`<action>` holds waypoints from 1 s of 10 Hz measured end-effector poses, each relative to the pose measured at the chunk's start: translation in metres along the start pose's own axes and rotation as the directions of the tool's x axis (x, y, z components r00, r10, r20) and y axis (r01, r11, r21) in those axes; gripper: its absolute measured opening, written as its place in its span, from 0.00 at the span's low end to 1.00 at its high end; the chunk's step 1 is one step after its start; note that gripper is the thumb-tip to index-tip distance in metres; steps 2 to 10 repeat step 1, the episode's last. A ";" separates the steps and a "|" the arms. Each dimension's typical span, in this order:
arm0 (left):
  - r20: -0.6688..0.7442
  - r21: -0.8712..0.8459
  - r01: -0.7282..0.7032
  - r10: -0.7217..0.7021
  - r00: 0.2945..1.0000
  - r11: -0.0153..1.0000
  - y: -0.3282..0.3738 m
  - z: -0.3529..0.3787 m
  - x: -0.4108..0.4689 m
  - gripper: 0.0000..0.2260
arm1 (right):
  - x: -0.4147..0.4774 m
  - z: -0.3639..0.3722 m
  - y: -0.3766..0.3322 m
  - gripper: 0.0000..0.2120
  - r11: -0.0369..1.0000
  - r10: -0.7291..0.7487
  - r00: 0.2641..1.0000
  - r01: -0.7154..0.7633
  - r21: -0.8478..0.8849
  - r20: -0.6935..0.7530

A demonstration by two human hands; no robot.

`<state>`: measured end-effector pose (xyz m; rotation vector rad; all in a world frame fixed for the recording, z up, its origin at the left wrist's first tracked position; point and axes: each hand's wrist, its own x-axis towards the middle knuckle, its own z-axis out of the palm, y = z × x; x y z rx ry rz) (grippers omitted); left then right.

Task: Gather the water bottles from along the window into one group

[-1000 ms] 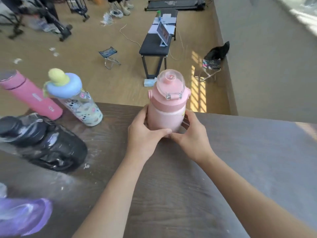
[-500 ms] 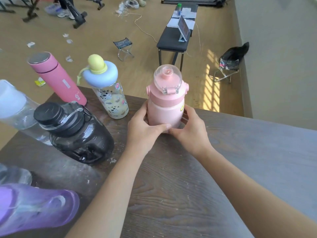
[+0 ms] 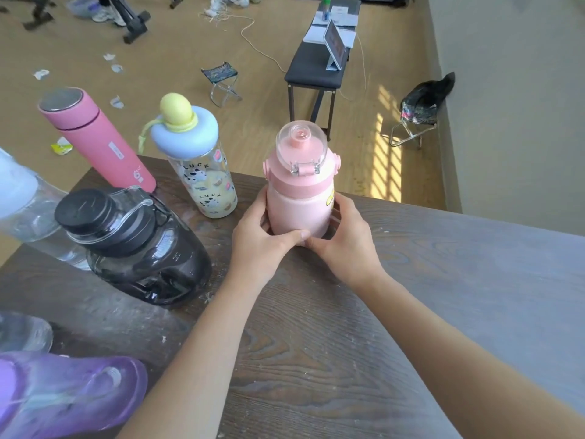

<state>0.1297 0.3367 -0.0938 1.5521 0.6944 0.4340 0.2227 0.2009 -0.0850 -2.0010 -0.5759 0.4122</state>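
A squat pale pink bottle (image 3: pixel 299 191) with a clear domed lid stands upright near the far edge of the dark wooden table (image 3: pixel 348 343). My left hand (image 3: pixel 261 236) and my right hand (image 3: pixel 345 236) wrap its base from both sides. To its left stand a clear printed bottle with a blue and yellow cap (image 3: pixel 202 172), a tall pink flask (image 3: pixel 98 141) and a big dark jug (image 3: pixel 142 245). A clear bottle (image 3: pixel 22 204) is at the left edge and a purple bottle (image 3: pixel 63 394) at the bottom left.
Beyond the table's far edge the floor lies well below, with a black bench (image 3: pixel 316 68), a small folding stool (image 3: pixel 221 80), a second stool with a black bag (image 3: pixel 418 112) and scattered paper scraps. A grey wall (image 3: pixel 512 106) runs along the right.
The view has swung left, so the group of bottles on the left shows more fully. Both hands stay on the pale pink bottle, which now stands closer to the printed bottle.
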 end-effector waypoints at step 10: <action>-0.012 -0.023 0.019 -0.019 1.000 1.000 0.002 0.002 -0.015 0.53 | -0.008 -0.006 0.004 0.51 1.000 0.010 0.999 -0.010 0.002 0.043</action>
